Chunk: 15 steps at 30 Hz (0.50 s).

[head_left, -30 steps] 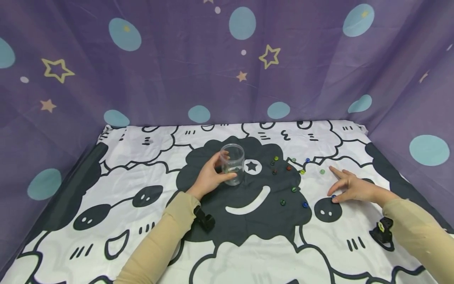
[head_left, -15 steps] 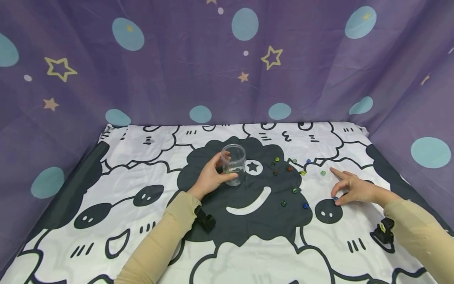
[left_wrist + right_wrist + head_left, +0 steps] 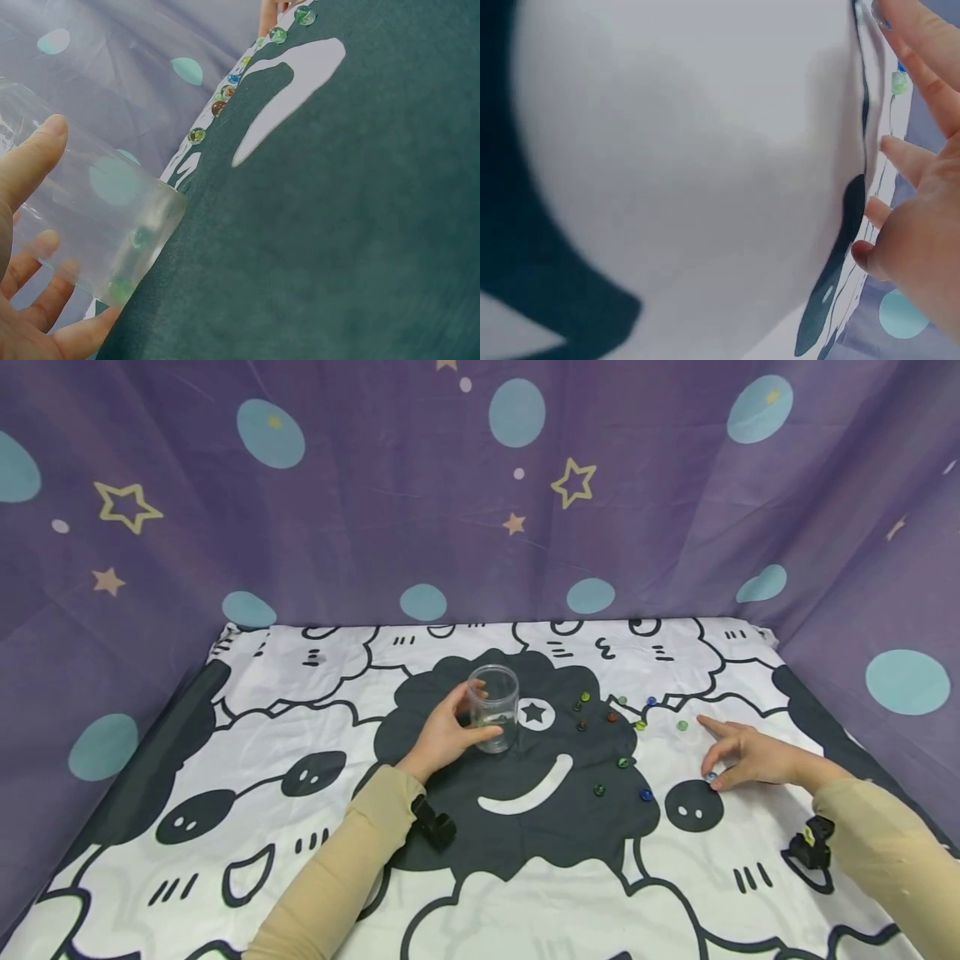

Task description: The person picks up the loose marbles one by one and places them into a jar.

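My left hand (image 3: 450, 731) is wrapped around a clear plastic jar (image 3: 501, 702), which stands upright on the dark patch of the cloth. Inside the jar's bottom, the left wrist view shows two green marbles (image 3: 121, 288). At the right, my right hand (image 3: 757, 758) pinches a bluish marble (image 3: 711, 777) between thumb and a finger, low over the cloth. Its index finger points outward, near a pale green marble (image 3: 682, 725). In the right wrist view the pinched marble (image 3: 882, 15) shows only partly, at the top edge beside the fingers.
Several loose marbles lie between the hands, among them a red marble (image 3: 611, 717), a blue marble (image 3: 647, 795) and a green marble (image 3: 598, 790). The cartoon-print cloth (image 3: 525, 902) covers the table. A purple curtain (image 3: 375, 485) hangs behind and at the sides.
My right hand's thumb and finger have closed together on the bluish marble, with the hand shifting only slightly. The left hand and jar have stayed in place.
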Each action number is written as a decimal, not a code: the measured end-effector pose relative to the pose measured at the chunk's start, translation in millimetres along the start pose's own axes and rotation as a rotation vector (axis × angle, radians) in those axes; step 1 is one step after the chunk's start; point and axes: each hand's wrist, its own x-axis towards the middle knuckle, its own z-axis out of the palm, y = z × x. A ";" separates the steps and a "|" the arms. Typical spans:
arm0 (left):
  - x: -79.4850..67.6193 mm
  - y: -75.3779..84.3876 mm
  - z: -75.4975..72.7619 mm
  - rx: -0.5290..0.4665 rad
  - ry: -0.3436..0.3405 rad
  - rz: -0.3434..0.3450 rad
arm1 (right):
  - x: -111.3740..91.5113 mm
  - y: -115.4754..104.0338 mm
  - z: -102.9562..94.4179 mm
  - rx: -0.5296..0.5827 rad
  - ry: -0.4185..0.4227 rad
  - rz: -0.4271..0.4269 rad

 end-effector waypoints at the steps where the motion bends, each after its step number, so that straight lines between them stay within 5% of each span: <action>1: 0.0 -0.1 0.1 0.000 0.000 -0.002 | -0.5 -0.3 -0.8 0.002 0.004 -0.004; 15: 0.9 -0.7 0.0 0.000 0.004 -0.002 | 0.1 -3.9 -10.3 -0.020 0.100 0.020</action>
